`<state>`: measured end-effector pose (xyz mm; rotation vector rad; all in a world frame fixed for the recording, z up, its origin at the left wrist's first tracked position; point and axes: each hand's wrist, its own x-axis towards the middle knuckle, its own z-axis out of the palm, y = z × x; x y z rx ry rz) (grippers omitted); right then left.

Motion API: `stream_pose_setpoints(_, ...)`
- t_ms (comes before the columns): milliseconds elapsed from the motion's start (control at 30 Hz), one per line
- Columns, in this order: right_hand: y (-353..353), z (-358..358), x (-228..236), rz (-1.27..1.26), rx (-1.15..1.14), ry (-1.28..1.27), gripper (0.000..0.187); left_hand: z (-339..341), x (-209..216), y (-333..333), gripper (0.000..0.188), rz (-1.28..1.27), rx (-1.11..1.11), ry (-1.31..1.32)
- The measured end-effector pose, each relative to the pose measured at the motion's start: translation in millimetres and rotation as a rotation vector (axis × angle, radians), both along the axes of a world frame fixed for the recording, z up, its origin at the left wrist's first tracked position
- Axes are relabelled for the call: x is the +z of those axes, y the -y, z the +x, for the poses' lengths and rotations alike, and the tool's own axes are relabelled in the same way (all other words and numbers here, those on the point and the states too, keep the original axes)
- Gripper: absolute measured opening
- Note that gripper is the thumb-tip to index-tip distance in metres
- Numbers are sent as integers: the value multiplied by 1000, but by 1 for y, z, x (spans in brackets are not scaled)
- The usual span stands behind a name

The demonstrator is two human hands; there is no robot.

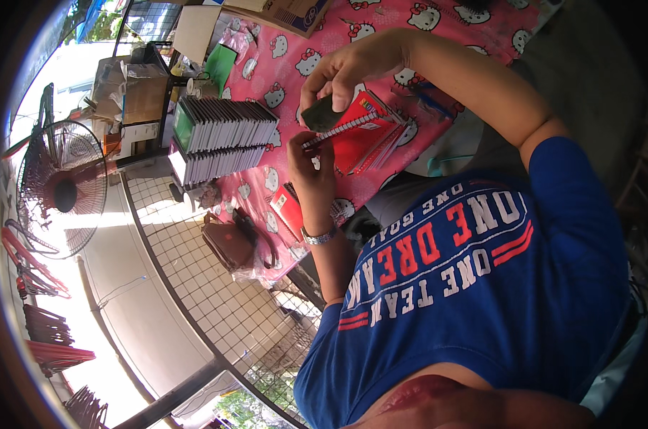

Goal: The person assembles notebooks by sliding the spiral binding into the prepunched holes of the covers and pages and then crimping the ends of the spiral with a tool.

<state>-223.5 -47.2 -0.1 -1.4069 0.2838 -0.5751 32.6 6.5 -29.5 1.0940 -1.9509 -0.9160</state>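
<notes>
My left hand (314, 168), with a watch at the wrist, has its fingers closed at the end of a spiral notebook's wire coil (349, 129). Above the coil, my right hand (349, 75) pinches a dark green flat piece (321, 116) between thumb and fingers. Whether that piece is part of the notebook I cannot tell. Just right of my left hand lies a pile of red spiral notebooks (374, 146) on the pink patterned tablecloth (288, 68). Another red notebook (287, 213) rests beside my left forearm, partly hidden by it.
Two tall rows of stacked notebooks (220, 136) stand to the left. Beyond them are a green sheet (221, 66) and a cardboard box (285, 13). A brown bag (227, 242) sits at the table's left edge. Further left stands a fan (63, 189) near a wire grid (188, 268).
</notes>
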Motion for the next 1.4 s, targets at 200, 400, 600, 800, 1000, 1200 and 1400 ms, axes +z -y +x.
stream_pose_setpoints(200,20,-35,-74,-572,-615,-1000,39,0,2,1,23,4,22,38)
stream_pose_setpoints(400,-45,-83,-194,-763,-1138,-1342,75,-2,-3,3,19,123,66,-197)
stream_pose_setpoints(600,-156,-32,-191,-592,-978,-1340,75,-1,-17,-4,16,185,229,-381)
stream_pose_setpoints(800,-161,8,-93,-468,-1302,-375,67,-13,-19,-14,16,89,280,-377)
stream_pose_setpoints(1000,-138,50,-44,-903,-1093,-428,67,-13,-29,-18,16,-9,310,-358)
stream_pose_setpoints(1200,-138,58,-44,-938,-1058,-497,64,-13,-28,-19,18,-13,324,-356)
stream_pose_setpoints(1400,-135,52,-42,-384,-789,-326,58,-12,-29,-21,18,-85,360,-244)
